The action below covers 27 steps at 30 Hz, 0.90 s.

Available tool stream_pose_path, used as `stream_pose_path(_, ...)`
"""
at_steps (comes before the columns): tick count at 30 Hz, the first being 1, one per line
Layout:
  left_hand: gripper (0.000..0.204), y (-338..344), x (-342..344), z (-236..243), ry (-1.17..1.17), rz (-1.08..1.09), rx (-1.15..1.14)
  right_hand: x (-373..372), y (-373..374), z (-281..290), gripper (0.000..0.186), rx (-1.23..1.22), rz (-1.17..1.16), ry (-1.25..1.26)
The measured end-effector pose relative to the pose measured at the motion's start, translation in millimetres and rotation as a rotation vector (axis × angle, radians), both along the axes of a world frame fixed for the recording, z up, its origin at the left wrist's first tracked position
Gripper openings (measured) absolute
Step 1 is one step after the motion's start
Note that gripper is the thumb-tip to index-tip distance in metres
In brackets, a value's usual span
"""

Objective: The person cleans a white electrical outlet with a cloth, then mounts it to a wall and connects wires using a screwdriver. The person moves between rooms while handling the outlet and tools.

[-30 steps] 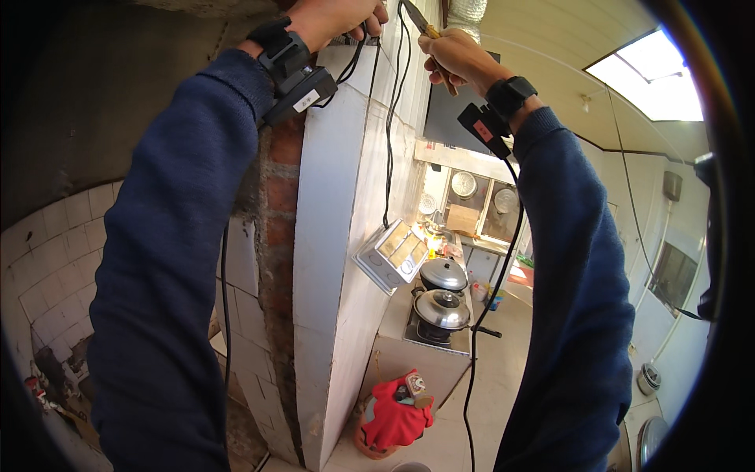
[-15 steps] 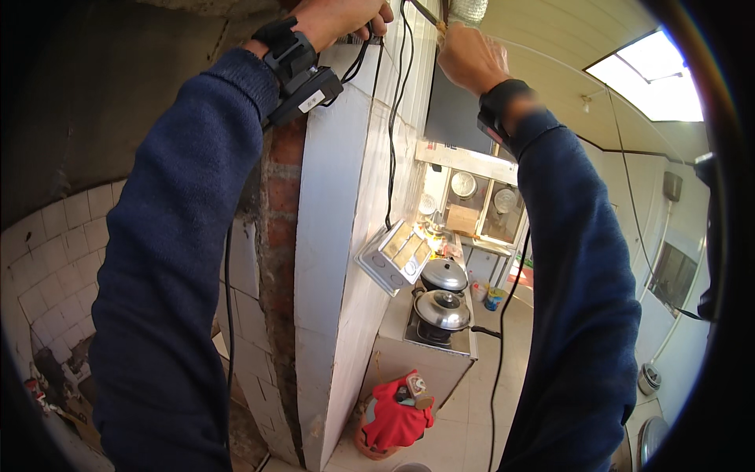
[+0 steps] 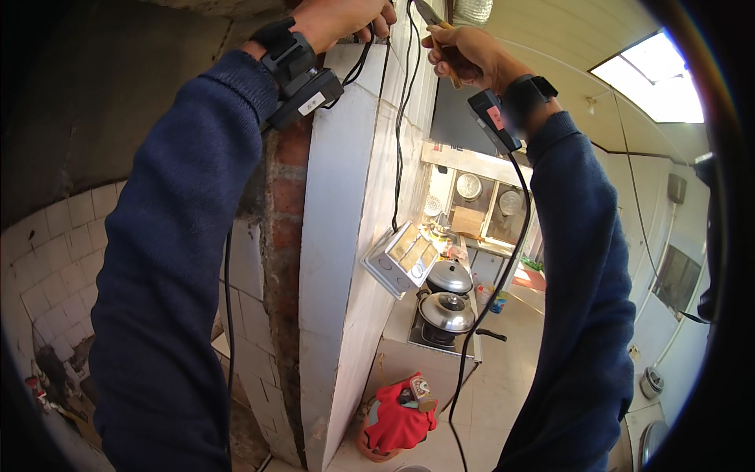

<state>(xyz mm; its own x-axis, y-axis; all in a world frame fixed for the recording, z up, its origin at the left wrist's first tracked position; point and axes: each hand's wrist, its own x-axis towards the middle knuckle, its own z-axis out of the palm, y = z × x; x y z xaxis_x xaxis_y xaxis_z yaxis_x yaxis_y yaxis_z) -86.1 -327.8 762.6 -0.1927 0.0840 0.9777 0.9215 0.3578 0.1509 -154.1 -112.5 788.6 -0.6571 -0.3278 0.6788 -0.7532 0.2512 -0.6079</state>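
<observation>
Right hand (image 3: 476, 55): fingers are gripping pliers (image 3: 430, 16), slanting up-left, nose pointing just beside the black wires (image 3: 399, 157).
Left hand (image 3: 338, 20): fingers are bending near the white wall (image 3: 338, 173); I cannot tell what they're holding.
White box (image 3: 401, 258): dangling below.

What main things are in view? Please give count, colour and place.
pliers: 1, yellow-handled, top centre
cords: several, black, hanging
box: 1, white, centre
lidded pans: 2, silver, right of centre
cloth: 1, red, lower centre
duct: 1, silver, top
skylight: 1, white, upper right
brick strip: 1, reddish, left of centre
sleeves: 2, navy, both sides
left hand: 1, bare, top, beside cords
right hand: 1, bare, top, holding pliers
</observation>
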Motion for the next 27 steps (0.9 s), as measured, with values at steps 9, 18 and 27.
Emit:
stream_pose_path(9, 0.029, -1.1, 1.7, 0.0, 0.005, 0.004, -0.016, -12.2, 7.7, -5.6, 0.055, 0.312, -0.816, 0.725)
stream_pose_path(18, 0.029, -0.1, 3.1, -3.3, -0.007, 0.036, 0.011, -7.1, 5.3, -15.3, 0.03, 0.021, -0.078, 0.109)
stream_pose_path(27, 0.029, -5.2, 4.3, -3.1, 0.029, 0.038, -0.029, -13.1, 31.6, 3.3, 0.025, 0.465, -1.084, 1.046)
